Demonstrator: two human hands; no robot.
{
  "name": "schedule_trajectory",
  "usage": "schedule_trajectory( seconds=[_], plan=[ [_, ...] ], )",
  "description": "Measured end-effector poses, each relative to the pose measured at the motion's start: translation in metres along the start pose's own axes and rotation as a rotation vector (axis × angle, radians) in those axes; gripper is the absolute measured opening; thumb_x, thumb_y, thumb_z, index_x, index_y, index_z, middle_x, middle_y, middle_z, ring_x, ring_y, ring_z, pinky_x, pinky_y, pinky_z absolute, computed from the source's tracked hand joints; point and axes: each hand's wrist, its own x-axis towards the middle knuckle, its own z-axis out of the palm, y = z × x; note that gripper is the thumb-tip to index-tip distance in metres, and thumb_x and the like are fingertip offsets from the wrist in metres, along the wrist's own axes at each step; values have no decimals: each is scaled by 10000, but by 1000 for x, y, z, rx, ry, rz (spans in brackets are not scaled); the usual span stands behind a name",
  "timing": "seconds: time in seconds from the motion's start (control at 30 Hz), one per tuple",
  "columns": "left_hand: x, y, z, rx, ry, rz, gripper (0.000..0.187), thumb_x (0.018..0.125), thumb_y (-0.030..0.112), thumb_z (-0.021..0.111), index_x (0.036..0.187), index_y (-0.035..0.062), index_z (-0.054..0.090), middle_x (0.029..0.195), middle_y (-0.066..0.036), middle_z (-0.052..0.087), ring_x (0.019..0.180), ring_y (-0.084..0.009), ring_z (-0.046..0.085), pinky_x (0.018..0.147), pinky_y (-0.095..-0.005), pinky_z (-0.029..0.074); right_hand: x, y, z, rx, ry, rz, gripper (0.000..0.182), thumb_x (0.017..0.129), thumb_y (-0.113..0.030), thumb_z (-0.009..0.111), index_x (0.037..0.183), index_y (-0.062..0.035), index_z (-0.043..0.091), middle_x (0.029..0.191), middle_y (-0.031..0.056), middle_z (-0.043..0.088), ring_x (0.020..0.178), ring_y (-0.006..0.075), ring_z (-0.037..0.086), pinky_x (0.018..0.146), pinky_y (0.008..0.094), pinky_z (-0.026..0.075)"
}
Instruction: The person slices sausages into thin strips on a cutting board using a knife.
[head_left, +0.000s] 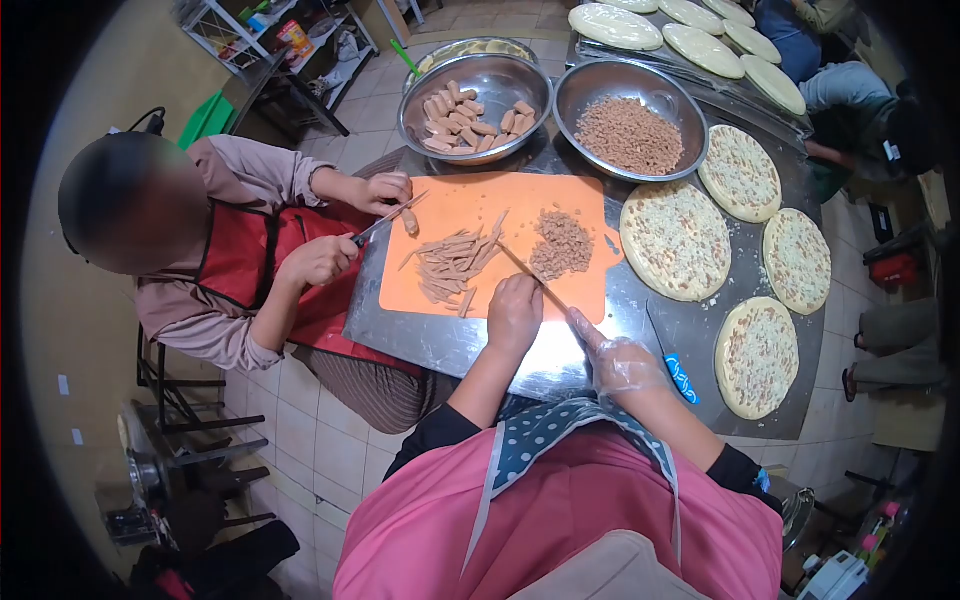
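My right hand (628, 368), in a clear plastic glove, grips a knife (532, 273) whose narrow blade slants over the orange cutting board (480, 192). Beside the blade, at the board's near edge, my left hand (515, 312) has its fingers curled; what they hold, if anything, is hidden. Left of the knife tip lies a pile of sausage strips (455, 262). To its right is a heap of diced sausage (563, 245). At the board's left side, a co-worker's hands hold another knife (385, 218) against a piece of sausage (410, 222).
Steel bowls of sausage pieces (468, 118) and diced sausage (630, 130) stand behind the board. Several topped pizzas (675, 240) lie to the right, near a blue-handled knife (680, 378). More dough rounds (705, 50) lie at the back, near another person (850, 90).
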Motion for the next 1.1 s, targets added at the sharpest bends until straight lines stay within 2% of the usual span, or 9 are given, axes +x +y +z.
schedule_trajectory(
  seconds=[0.2, 0.3, 0.37, 0.57, 0.7, 0.77, 0.97, 1.1],
  plan=[
    [-6, -1, 2, -52, 136, 100, 67, 719, 25, 610, 775, -3, 634, 828, -135, 620, 793, -302, 591, 718, -374, 481, 24, 4, 4, 122, -90, 77, 697, 830, -105, 460, 1414, -336, 157, 739, 217, 612, 646, 370, 615, 605, 483, 478],
    [-8, 2, -1, -74, 62, 0, 72, 715, 29, 616, 773, -2, 645, 858, -134, 629, 799, -297, 591, 734, -367, 484, 14, 0, -9, 87, -80, 43, 708, 827, -102, 457, 1417, -334, 141, 745, 221, 612, 669, 367, 619, 625, 478, 482],
    [-9, -1, 0, -60, 73, 14, 71, 713, 30, 618, 772, 3, 646, 853, -129, 630, 798, -294, 591, 731, -365, 483, 2, -7, -14, -1, -87, 43, 704, 827, -96, 454, 1417, -329, 148, 753, 225, 610, 707, 364, 622, 647, 474, 485],
    [-5, -2, -3, -33, 84, 53, 63, 712, 42, 624, 765, 18, 647, 794, -113, 635, 781, -286, 588, 703, -364, 478, 16, 5, 14, 47, -76, 58, 688, 819, -85, 454, 1416, -301, 188, 749, 225, 607, 743, 354, 626, 657, 467, 490],
    [-5, -3, -7, -74, 29, -47, 52, 713, 55, 629, 747, 15, 635, 746, -121, 631, 738, -291, 589, 680, -372, 471, 16, 5, -4, 186, -88, 40, 707, 809, -88, 469, 1419, -297, 180, 748, 224, 610, 726, 351, 627, 650, 460, 491],
    [-5, -4, -7, -73, 37, -44, 51, 714, 57, 629, 742, 14, 632, 741, -125, 629, 726, -294, 589, 676, -374, 470, 5, -3, -14, 44, -103, 33, 704, 812, -96, 474, 1420, -294, 179, 740, 222, 607, 684, 357, 620, 630, 461, 486],
    [-5, -6, -3, -70, 56, -14, 51, 714, 60, 626, 732, 12, 623, 736, -126, 627, 716, -298, 590, 676, -378, 470, 6, -1, 5, 50, -43, 3, 678, 832, -105, 459, 1420, -291, 177, 740, 228, 602, 646, 363, 609, 608, 470, 477],
    [-5, -4, -5, -67, 55, 11, 48, 710, 52, 625, 738, 14, 615, 750, -124, 628, 724, -298, 591, 679, -373, 472, 20, 4, 8, 121, -88, 41, 674, 832, -98, 453, 1419, -291, 184, 751, 228, 609, 659, 360, 614, 617, 465, 482]
  ],
)
